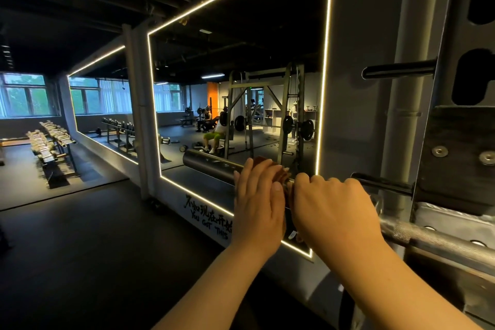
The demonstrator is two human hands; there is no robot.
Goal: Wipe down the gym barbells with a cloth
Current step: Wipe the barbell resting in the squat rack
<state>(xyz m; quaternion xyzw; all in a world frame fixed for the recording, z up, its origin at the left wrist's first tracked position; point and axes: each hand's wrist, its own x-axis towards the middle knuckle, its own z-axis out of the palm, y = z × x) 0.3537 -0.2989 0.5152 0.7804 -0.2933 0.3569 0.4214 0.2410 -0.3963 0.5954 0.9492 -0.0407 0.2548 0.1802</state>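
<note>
The barbell (pixel 209 165) lies across the rack (pixel 401 120) in front of the mirror (pixel 241 67), its thick dark end pointing left and its rough steel shaft running off to the right; the stretch between is hidden by two hands. A brown cloth (pixel 272 169) is bunched on the bar there, only its top folds showing; the left hand (pixel 258 203) lies against it with fingers nearly straight, thumb alongside; the right hand (pixel 334 209) is curled over the barbell just beside the cloth, knuckles up, fingertips out of sight, so I cannot tell whether cloth sits under it too. Dumbbell racks (pixel 51 147) stand dim at far left.
</note>
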